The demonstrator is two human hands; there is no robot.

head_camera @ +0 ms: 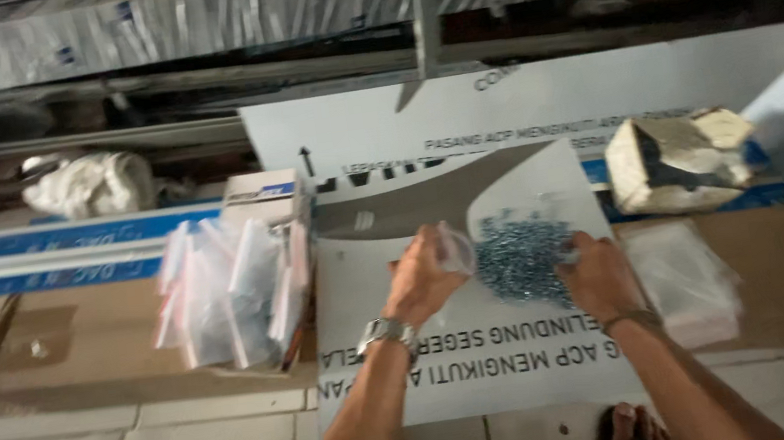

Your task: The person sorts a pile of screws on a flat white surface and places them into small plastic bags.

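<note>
Fingers (436,244) pinching a crinkly clear bag (456,247), beside glittery metal screws (521,255).

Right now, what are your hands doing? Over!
Left hand pinching a small clear bag, raised. Right hand at the edge of the pile of small metal pieces on the white panel. Nothing between them.

Two hands (420,282), one pile of small screws (521,255), one crumpled box (679,160), one white cloth bundle (89,183)

bag stack (230,292) left (panel edge (494,383) free)
</note>
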